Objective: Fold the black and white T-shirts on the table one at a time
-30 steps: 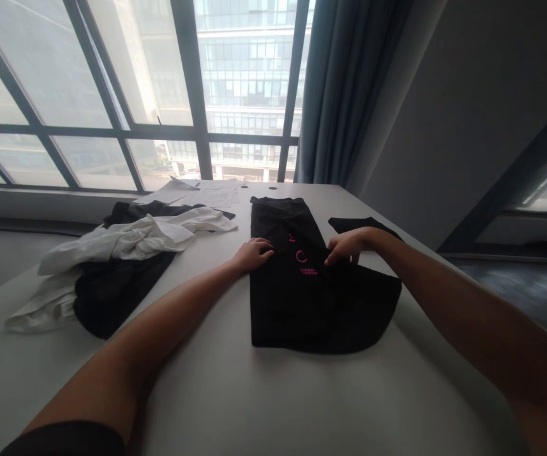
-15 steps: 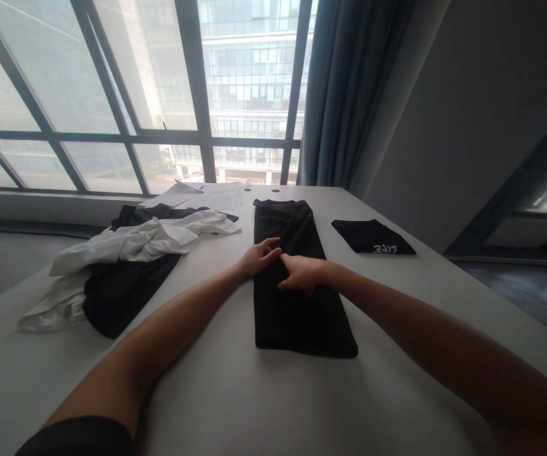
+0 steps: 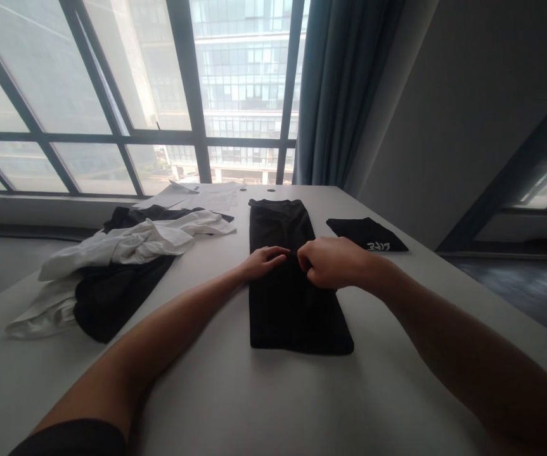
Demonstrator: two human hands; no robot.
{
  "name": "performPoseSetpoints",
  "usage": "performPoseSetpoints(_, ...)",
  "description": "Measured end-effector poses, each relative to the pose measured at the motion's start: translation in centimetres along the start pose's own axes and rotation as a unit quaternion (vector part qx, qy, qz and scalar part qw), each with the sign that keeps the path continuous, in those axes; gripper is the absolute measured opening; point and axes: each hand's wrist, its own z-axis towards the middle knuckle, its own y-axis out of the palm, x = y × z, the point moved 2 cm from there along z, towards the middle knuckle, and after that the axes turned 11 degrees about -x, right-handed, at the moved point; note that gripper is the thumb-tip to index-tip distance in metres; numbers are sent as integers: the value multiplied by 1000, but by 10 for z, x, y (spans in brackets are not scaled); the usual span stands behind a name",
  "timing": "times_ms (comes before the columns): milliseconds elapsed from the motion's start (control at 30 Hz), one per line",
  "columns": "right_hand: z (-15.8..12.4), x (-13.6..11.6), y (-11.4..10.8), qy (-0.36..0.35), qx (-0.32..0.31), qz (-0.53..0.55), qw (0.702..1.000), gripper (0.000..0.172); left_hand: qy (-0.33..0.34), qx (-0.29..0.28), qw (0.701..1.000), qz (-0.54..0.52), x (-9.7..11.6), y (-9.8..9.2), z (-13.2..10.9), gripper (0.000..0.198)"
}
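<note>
A black garment (image 3: 296,323), folded into a long strip, lies lengthwise on the white table (image 3: 197,392) in front of me. My left hand (image 3: 264,262) rests on its left edge near the middle, fingers apart and pointing right. Just right of it, my right hand (image 3: 330,261) is curled over the garment's right side, thumb and fingers closed on some of the black cloth, which is slightly raised between the hands.
A loose pile of white clothing (image 3: 144,240) and black clothing (image 3: 121,291) lies on the left. Papers (image 3: 206,197) are at the far edge near the window. A folded black garment with white lettering (image 3: 366,232) lies on the right.
My right hand has lifted a little, moved right and closed from a pointing pose onto the cloth. My left hand has stayed on the garment, slightly lower. The view has shifted slightly.
</note>
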Motion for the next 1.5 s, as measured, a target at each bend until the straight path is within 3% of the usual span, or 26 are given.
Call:
performPoseSetpoints(133,-7,-6,14,-35,-50,-4,998,13,-10,-15,999,50,4,1,0,40)
performPoseSetpoints(267,0,-18,25,-71,-185,40,979,52,-39,12,999,3,2,1,-2,45)
performPoseSetpoints(367,22,7,18,-44,-252,103,961,56,-48,25,999,4,0,1,-2,45)
performPoseSetpoints(433,39,38,12,2,-224,121,967,54,-28,15,999,32,-1,2,-2,42)
performPoseSetpoints(533,59,82,15,74,-238,130,960,58,12,6,998,62,-3,4,0,39)
performPoseSetpoints(633,67,106,27,107,-230,114,961,55,46,2,997,64,-5,6,1,32)
performPoseSetpoints(767,63,109,39,63,-208,120,969,47,63,-18,993,102,-1,7,-1,29)
performPoseSetpoints(933,37,106,42,23,-137,106,985,39,30,-51,992,111,18,8,-12,39)
performPoseSetpoints(1133,2,102,65,-34,-51,76,995,49,-33,-72,992,98,41,15,-35,54)
performPoseSetpoints(1300,-3,101,85,-71,10,60,996,35,-59,-69,994,60,57,22,-56,56)
performPoseSetpoints(1500,-8,109,82,-61,33,43,997,26,-65,-68,996,8,78,28,-80,54)
